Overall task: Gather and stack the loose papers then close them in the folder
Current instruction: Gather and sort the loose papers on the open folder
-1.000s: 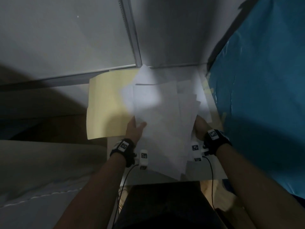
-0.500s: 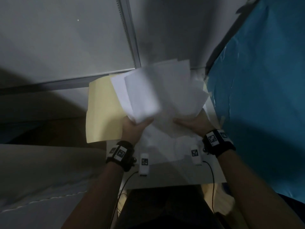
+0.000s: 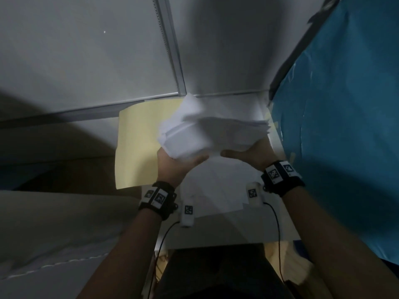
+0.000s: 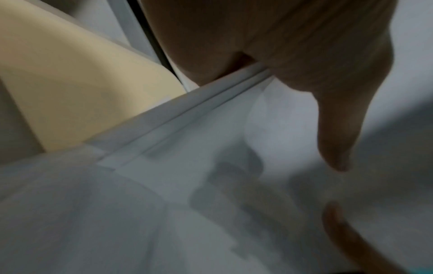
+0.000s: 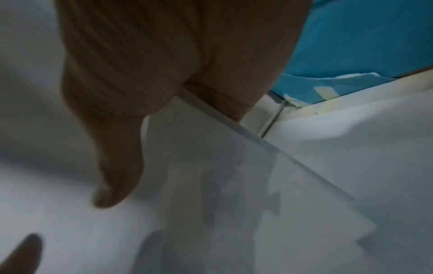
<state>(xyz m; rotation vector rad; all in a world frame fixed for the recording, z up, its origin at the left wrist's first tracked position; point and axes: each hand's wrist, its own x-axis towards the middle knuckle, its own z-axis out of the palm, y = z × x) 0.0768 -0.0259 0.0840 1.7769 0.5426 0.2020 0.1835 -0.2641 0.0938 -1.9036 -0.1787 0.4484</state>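
Note:
A sheaf of white papers is lifted off the table and tipped nearly flat, its edges uneven. My left hand grips its near left corner, thumb on the near face. My right hand grips the near right edge. The left wrist view shows my thumb on the papers; the right wrist view shows my thumb on the papers. The open cream folder lies flat on the table behind and left of the sheaf. More white sheets lie on the table under my hands.
A grey wall with a metal corner strip stands right behind the folder. A blue plastic-covered panel rises close on the right. A beige cushion surface lies to the left. The table's near edge is by my lap.
The sheaf went from spread on the table to lifted in both hands, then tipped back from upright and fanned to nearly flat and bunched together. Both hands moved slightly up and away.

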